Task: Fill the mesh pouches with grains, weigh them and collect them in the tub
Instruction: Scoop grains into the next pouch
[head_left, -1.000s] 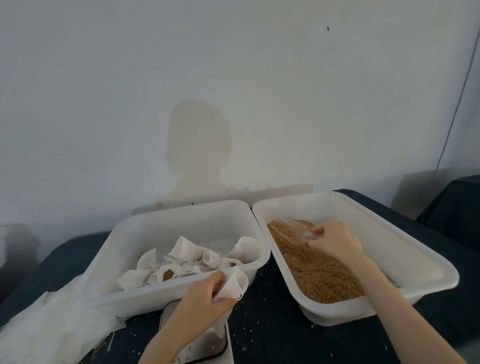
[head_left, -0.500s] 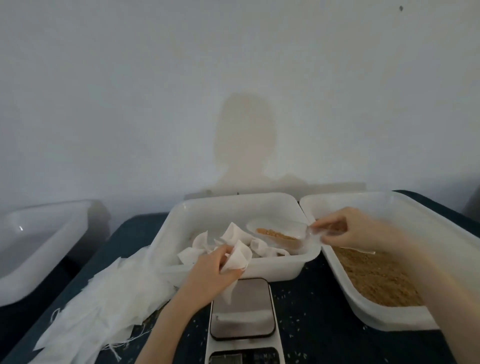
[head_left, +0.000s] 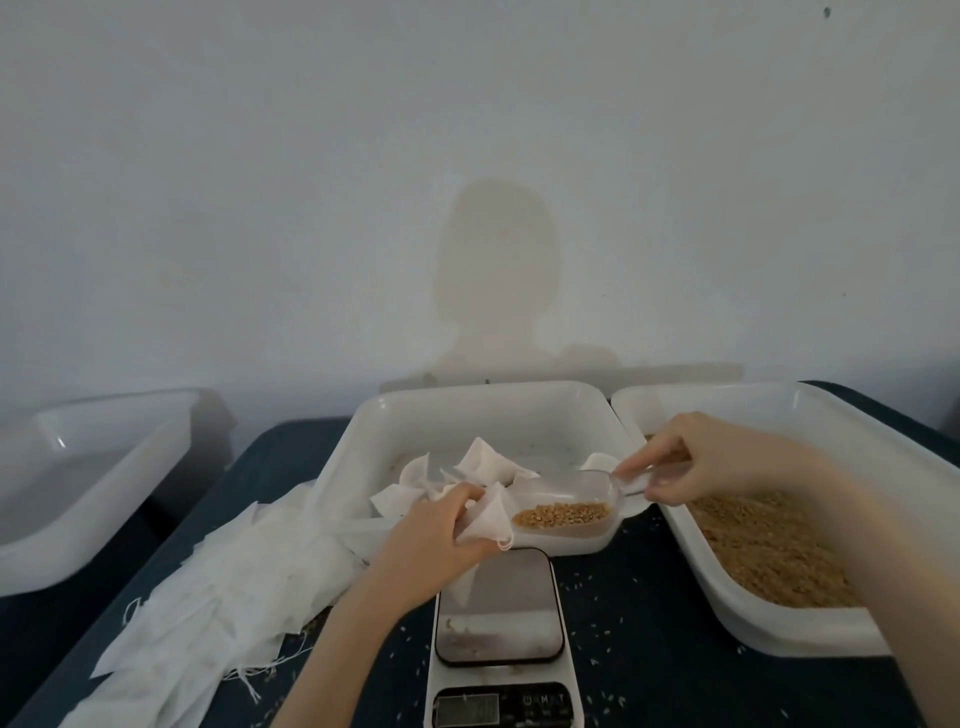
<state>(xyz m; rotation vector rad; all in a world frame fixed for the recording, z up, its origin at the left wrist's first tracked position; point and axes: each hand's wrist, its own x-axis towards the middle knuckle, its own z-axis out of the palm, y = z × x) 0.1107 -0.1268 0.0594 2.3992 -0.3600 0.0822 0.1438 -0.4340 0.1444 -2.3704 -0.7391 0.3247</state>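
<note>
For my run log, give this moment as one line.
step: filling | left hand: holds pouch | right hand: holds scoop of grains at pouch | scale: bare

scoop (head_left: 566, 506) now at pouch (head_left: 488, 519) mouth — grains carried over

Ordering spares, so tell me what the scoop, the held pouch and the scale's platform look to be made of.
Scoop: clear plastic, probably; the grains show through its glossy wall.
Pouch: thin white mesh or nonwoven fabric, matte; it creases softly in the left hand, and the spare pouches show loose threads.
Scale platform: smooth, reflective, dark; glass or polished metal, cannot tell which. Its body looks like white plastic.
</note>
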